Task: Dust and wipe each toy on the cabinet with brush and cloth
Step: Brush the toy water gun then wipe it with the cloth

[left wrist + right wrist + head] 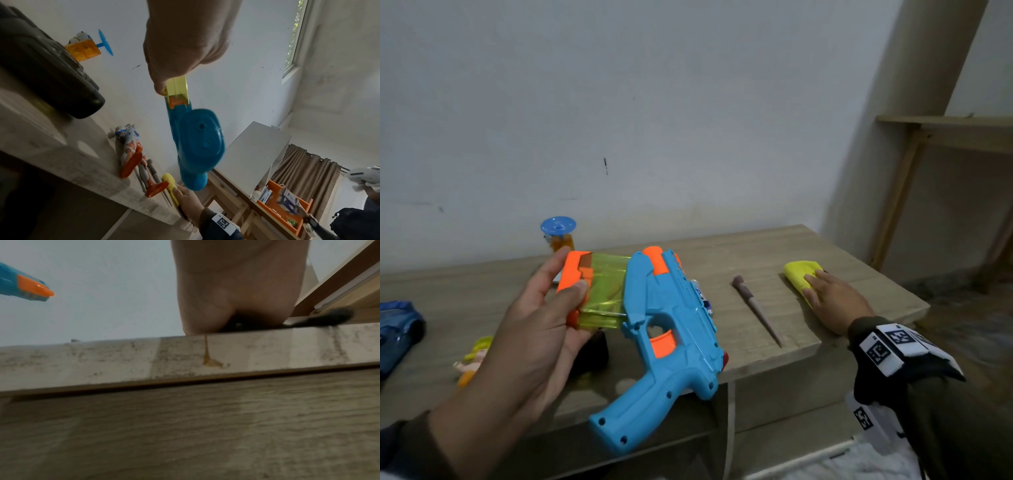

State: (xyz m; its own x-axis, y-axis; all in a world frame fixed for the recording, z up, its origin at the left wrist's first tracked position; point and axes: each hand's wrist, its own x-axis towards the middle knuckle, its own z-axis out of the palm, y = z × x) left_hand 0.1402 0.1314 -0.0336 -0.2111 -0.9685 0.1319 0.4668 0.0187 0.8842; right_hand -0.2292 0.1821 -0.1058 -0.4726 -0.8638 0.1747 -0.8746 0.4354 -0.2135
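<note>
My left hand (570, 272) grips a blue toy gun (674, 329) by its orange and yellow-green clear front part and holds it above the wooden cabinet (808, 246). The left wrist view shows the same gun (197, 142) hanging from that hand, butt towards the camera. A thin brush (756, 308) lies on the cabinet just right of the gun. Further right, my right hand (813, 284) rests with its fingers on a folded yellow cloth (798, 272). In the right wrist view the fingers are hidden behind the palm and the cabinet's edge (185, 356).
A blue toy car (397, 329) and a small yellow doll (472, 359) lie at the left. An orange toy with a blue disc (558, 233) stands by the wall. A red and silver figure (131, 151) lies behind the gun. A wooden shelf frame (945, 137) stands at the right.
</note>
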